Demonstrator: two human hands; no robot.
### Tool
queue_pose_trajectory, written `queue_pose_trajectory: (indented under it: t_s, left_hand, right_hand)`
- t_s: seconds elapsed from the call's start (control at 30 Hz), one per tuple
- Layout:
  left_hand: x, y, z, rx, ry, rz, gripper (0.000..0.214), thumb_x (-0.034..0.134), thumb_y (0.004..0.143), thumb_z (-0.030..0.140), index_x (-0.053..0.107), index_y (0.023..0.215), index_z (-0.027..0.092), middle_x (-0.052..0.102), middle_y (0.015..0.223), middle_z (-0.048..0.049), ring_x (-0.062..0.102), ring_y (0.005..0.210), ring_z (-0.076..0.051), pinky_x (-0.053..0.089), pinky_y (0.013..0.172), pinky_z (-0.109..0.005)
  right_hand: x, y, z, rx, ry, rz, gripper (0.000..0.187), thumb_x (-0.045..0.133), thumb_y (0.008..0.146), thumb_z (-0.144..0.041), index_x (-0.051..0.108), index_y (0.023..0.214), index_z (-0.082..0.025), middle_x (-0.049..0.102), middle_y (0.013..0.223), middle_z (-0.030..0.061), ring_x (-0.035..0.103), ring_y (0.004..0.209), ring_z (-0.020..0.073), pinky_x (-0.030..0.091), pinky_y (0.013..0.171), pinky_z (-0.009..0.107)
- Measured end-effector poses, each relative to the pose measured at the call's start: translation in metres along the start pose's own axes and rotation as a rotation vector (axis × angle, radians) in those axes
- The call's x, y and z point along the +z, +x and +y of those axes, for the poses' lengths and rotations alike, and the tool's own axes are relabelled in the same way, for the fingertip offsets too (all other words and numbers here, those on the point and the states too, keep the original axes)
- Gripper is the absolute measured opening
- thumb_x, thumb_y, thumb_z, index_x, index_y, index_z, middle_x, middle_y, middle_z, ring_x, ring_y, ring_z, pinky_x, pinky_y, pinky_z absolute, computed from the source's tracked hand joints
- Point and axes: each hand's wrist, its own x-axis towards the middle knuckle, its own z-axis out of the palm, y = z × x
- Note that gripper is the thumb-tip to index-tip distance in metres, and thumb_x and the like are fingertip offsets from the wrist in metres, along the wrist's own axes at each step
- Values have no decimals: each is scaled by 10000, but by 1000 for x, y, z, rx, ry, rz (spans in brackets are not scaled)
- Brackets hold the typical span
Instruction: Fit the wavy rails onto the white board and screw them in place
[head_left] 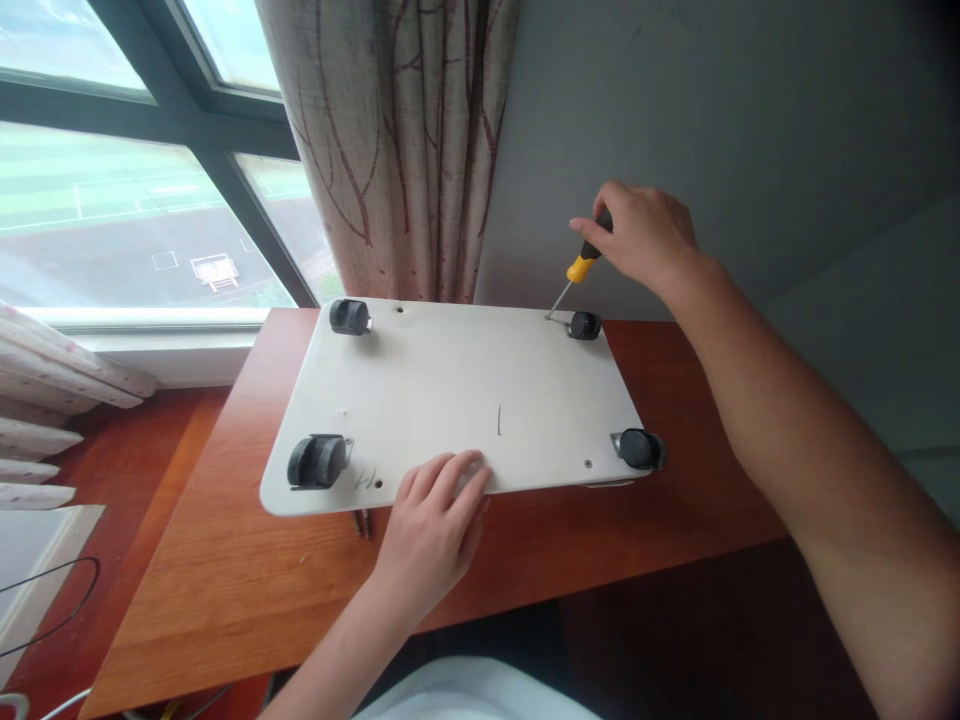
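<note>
A white board (457,380) with rounded corners lies on the wooden table, raised a little above it. Black casters stand at its corners: far left (349,317), near left (316,461), far right (584,325) and near right (639,449). My right hand (643,232) grips the black and yellow handle of a screwdriver (581,266). Its tip meets the board at a hole beside the far right caster. Resting on the board's near edge is my left hand (439,510), fingers stretched over the top. Two screws (362,524) show just below the board's near left edge.
The reddish wooden table (225,560) extends around the board. Behind it hang a patterned curtain (397,150) and a grey wall (675,110). A window (112,200) is at the left. A dark cable (82,560) loops near the floor.
</note>
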Motion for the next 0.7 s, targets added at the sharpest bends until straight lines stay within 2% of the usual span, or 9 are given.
queue_pose_trajectory:
  t_s: [0.1, 0.17, 0.23, 0.4, 0.53, 0.6, 0.7]
  left_hand:
    - [-1, 0, 0, 2, -4, -7, 286, 561, 942, 131, 638, 1211, 189, 646, 1323, -89, 558, 1156, -286, 442, 952, -420]
    - [-1, 0, 0, 2, -5, -6, 288, 558, 942, 132, 636, 1214, 188, 644, 1326, -91, 558, 1160, -288, 441, 957, -421]
    - [-1, 0, 0, 1, -5, -5, 289, 558, 942, 132, 635, 1214, 189, 645, 1326, -92, 559, 1162, -290, 442, 961, -421]
    - [-1, 1, 0, 5, 1, -2, 289, 560, 938, 129, 636, 1210, 191, 647, 1322, -92, 562, 1157, -290, 442, 956, -418]
    - [-2, 0, 0, 1, -3, -15, 282, 565, 938, 142, 635, 1208, 184, 646, 1322, -96, 556, 1163, -290, 441, 950, -422]
    - [-3, -1, 1, -1, -2, -22, 283, 567, 936, 144, 636, 1207, 182, 644, 1322, -98, 555, 1166, -290, 442, 948, -422]
    - [-3, -2, 1, 2, 1, -27, 288, 571, 934, 144, 635, 1212, 181, 641, 1327, -98, 554, 1168, -290, 440, 951, -423]
  right_hand:
    - [-1, 2, 2, -14, 33, -38, 220, 568, 910, -356, 618, 1096, -249, 618, 1255, 122, 579, 1120, 303, 466, 948, 470]
    - [-2, 2, 4, -45, 89, -70, 257, 583, 883, -278, 609, 1136, -248, 625, 1259, 104, 586, 1089, 257, 480, 941, 422]
    - [-3, 1, 3, -39, 93, -60, 300, 595, 885, -297, 598, 1180, -243, 649, 1216, 100, 593, 1069, 254, 479, 942, 423]
    - [-2, -4, 1, 68, -10, 3, 333, 561, 929, -487, 610, 1155, -247, 654, 1170, 127, 569, 1146, 326, 427, 997, 519]
    - [-5, -2, 6, 3, 55, -72, 319, 551, 931, -393, 610, 1186, -211, 612, 1298, 136, 554, 1189, 294, 435, 1021, 476]
    - [-7, -1, 9, -38, 119, -121, 351, 575, 909, -384, 591, 1241, -271, 613, 1335, 92, 545, 1202, 284, 447, 1016, 467]
    - [-7, -2, 9, 1, 108, -122, 411, 558, 909, -501, 548, 1297, -365, 647, 1295, 60, 545, 1207, 325, 436, 1007, 527]
